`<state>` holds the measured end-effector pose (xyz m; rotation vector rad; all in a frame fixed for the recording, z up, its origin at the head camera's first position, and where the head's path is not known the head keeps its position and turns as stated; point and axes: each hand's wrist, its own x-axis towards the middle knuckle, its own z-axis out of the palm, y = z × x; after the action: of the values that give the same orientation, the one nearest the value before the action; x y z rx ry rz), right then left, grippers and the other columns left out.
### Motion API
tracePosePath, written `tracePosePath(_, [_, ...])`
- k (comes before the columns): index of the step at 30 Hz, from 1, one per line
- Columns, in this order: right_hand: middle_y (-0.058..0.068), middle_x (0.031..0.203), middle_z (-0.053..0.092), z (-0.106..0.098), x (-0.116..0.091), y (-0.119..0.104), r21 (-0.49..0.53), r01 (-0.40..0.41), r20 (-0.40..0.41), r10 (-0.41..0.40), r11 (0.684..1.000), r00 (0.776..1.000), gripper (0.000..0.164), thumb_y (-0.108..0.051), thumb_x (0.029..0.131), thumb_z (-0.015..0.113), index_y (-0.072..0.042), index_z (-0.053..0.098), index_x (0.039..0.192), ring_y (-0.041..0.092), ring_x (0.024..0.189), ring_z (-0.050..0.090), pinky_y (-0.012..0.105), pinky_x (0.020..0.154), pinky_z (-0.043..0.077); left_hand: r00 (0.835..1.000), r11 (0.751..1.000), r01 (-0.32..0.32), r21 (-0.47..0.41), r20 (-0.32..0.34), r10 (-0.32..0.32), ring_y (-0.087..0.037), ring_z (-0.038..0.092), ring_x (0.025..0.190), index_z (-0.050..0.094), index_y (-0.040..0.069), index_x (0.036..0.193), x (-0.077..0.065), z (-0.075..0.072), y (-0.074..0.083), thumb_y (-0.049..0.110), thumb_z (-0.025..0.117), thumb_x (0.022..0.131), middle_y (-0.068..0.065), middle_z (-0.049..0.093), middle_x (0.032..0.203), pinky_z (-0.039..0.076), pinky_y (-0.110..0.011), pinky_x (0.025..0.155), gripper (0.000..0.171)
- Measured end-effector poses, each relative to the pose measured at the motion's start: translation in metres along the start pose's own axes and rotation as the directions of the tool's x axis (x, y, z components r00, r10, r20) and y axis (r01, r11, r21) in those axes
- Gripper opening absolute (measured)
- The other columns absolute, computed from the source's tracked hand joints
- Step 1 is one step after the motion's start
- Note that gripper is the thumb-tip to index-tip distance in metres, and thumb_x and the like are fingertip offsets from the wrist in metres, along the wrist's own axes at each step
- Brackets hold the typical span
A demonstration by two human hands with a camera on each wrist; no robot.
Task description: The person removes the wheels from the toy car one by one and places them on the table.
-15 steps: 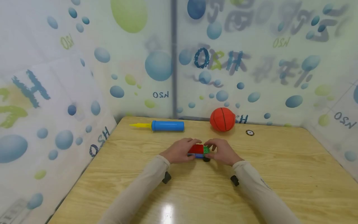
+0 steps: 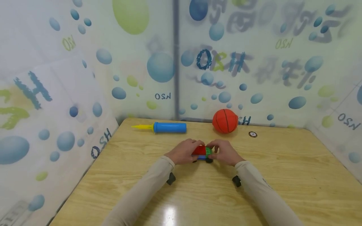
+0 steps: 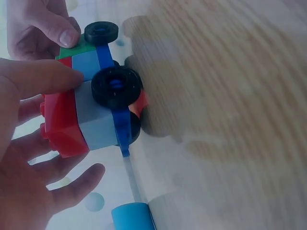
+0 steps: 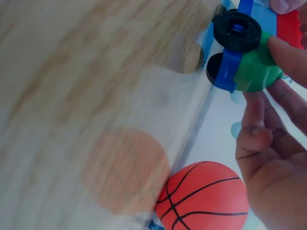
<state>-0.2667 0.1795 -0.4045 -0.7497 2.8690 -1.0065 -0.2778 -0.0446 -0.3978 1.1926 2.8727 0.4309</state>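
Between the two hands stands a toy car built of plastic blocks [image 2: 201, 150], with its black wheels at the wood table. My left hand [image 2: 183, 152] holds its rear part, the thumb pressed on the light blue block [image 3: 96, 122] and the fingers behind the red blocks [image 3: 62, 122]. Two of those fingers spread loose past the car's end in the left wrist view. From the other side my right hand [image 2: 224, 153] pinches the green block [image 4: 256, 67] at the front between thumb and fingers. A blue wheel base [image 4: 229, 71] runs underneath.
Behind the hands, a blue pump [image 2: 170, 127] with a yellow nozzle lies at the table's back left. A red ball [image 2: 225, 121] with black lines rests near the back wall, and a small round chip [image 2: 253, 134] lies right of it. Patterned walls border the table [image 2: 282, 175].
My left hand has shifted slightly right along the toy car, and a rear wheel now shows below it. The right hand stays almost still at the green block.
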Motion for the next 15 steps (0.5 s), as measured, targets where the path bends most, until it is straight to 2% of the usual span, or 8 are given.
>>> tracePosePath(3, [0.007, 0.106, 0.074, -0.001, -0.001, 0.001, 0.024, 0.034, -0.009, -0.034, 0.999, 0.999, 0.034, -0.01, 0.085, 0.078, -0.006, 0.072, 0.118, 0.015, 0.083, 0.056, 0.026, 0.072, 0.047, 1.0, 0.999, 0.011, -0.045, -0.012, -0.011, -0.022, 0.063, 0.111, 0.051, 0.016, 0.139, -0.003, -0.002, 0.0, 0.021, 0.072, 0.093, -0.009, 0.067, 0.128, 0.055, -0.037, 0.099, 0.051])
tracePosePath(7, [0.005, 0.105, 0.072, -0.009, 0.001, -0.002, 0.084, 0.064, 0.011, -0.065, 0.994, 0.998, 0.031, -0.012, 0.089, 0.075, -0.007, 0.072, 0.12, 0.016, 0.087, 0.055, 0.027, 0.072, 0.049, 1.0, 0.985, 0.018, -0.17, -0.014, -0.02, -0.017, 0.062, 0.104, 0.049, 0.018, 0.141, -0.005, -0.005, -0.002, 0.023, 0.068, 0.095, -0.005, 0.067, 0.125, 0.055, -0.031, 0.092, 0.05])
tracePosePath(11, [0.007, 0.104, 0.072, -0.022, 0.005, -0.008, 0.156, 0.056, 0.049, -0.065, 0.986, 0.997, 0.031, -0.014, 0.092, 0.072, -0.006, 0.071, 0.121, 0.017, 0.084, 0.054, 0.026, 0.068, 0.049, 1.0, 0.947, 0.011, -0.322, -0.005, -0.013, -0.014, 0.062, 0.096, 0.044, 0.022, 0.148, -0.007, -0.01, -0.001, 0.024, 0.064, 0.097, -0.003, 0.069, 0.119, 0.055, -0.026, 0.085, 0.055])
tracePosePath(15, [0.012, 0.109, 0.07, -0.03, 0.007, -0.013, 0.216, 0.025, 0.054, -0.037, 0.976, 0.998, 0.039, -0.016, 0.092, 0.072, -0.004, 0.065, 0.129, 0.019, 0.085, 0.055, 0.029, 0.071, 0.048, 0.999, 0.887, 0.032, -0.461, 0.001, -0.035, -0.015, 0.062, 0.098, 0.036, 0.027, 0.153, -0.008, -0.014, 0.004, 0.024, 0.065, 0.096, -0.005, 0.068, 0.119, 0.056, -0.029, 0.086, 0.065])
